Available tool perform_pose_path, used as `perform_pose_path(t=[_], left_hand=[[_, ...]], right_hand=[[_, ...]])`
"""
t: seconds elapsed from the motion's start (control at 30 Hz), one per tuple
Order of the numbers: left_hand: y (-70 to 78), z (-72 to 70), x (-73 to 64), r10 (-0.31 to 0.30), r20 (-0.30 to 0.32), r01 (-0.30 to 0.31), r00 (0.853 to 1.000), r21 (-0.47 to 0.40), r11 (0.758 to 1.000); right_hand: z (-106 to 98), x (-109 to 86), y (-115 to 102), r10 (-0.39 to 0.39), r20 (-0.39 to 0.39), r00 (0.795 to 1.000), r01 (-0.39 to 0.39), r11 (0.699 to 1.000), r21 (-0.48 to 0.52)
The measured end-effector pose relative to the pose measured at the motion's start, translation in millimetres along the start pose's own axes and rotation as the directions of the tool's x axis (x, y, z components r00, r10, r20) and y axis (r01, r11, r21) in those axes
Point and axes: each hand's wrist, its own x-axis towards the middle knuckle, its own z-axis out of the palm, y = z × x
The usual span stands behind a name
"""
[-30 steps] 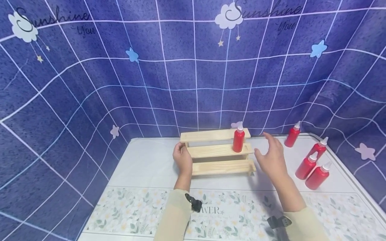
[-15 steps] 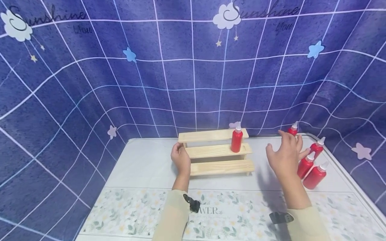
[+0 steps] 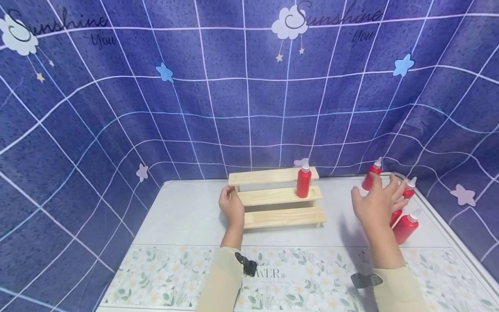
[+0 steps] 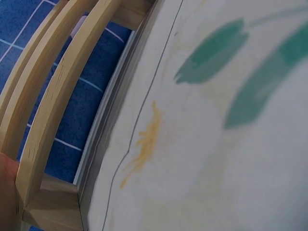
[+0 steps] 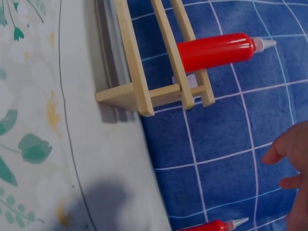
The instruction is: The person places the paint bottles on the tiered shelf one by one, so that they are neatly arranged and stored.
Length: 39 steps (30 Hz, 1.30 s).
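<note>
A three-step wooden rack (image 3: 273, 198) stands on the table, with one red squeeze bottle (image 3: 303, 183) with a white nozzle upright on its middle step. At the rack's left end my left hand (image 3: 232, 209) holds the frame; only a sliver of that hand (image 4: 7, 180) shows in the left wrist view. My right hand (image 3: 377, 207), fingers spread and empty, hovers by several more red bottles. The back bottle (image 3: 371, 178) and front bottle (image 3: 406, 228) show beside it, while the hand partly covers the others. In the right wrist view its fingertips (image 5: 275, 153) touch nothing.
The white table (image 3: 183, 212) carries a floral printed band (image 3: 167, 277) along its near side. A blue gridded curtain (image 3: 218, 95) hangs behind and at both sides. The table's right edge (image 3: 454, 225) runs just beyond the bottles.
My right hand has moved right, away from the rack's right end to the group of bottles. The left hand stays at the rack, and the view shifts slightly.
</note>
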Motion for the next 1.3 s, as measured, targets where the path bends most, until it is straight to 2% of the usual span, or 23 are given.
perform_pose_path(t=[0.2, 0.43, 0.67, 0.77, 0.93, 1.03, 1.3], left_hand=[[-3.8, -0.7, 0.5, -0.005, 0.011, 0.005, 1.000, 0.000, 1.000], [-3.9, 0.9, 1.4, 0.001, 0.007, -0.001, 1.000, -0.003, 1.000], [-2.1, 0.8, 0.9, -0.012, 0.003, 0.012, 1.000, 0.019, 1.000], [-2.2, 0.8, 1.1, -0.010, -0.004, 0.011, 1.000, 0.008, 1.000], [-3.4, 0.6, 0.7, 0.002, -0.012, -0.003, 1.000, -0.015, 1.000], [-3.9, 0.6, 0.5, 0.007, -0.011, -0.007, 1.000, -0.015, 1.000], [-6.0, 0.9, 1.5, 0.017, -0.011, -0.017, 1.000, -0.012, 1.000]], right_hand=[[3, 0.7, 9, 0.085, 0.052, 0.995, -0.085, 0.996, 0.013], [5, 2.8, 11, 0.109, 0.067, 0.992, -0.109, 0.994, -0.002], [4, 3.4, 10, 0.094, 0.157, 0.983, -0.081, 0.993, -0.086], [5, 2.2, 12, 0.076, 0.143, 0.987, -0.066, 0.995, -0.070], [8, 0.7, 17, 0.021, 0.047, 0.999, -0.021, 1.000, -0.011], [9, 0.1, 20, 0.028, 0.011, 1.000, -0.028, 1.000, -0.005], [7, 5.2, 23, 0.142, 0.090, 0.986, -0.140, 0.990, -0.033]])
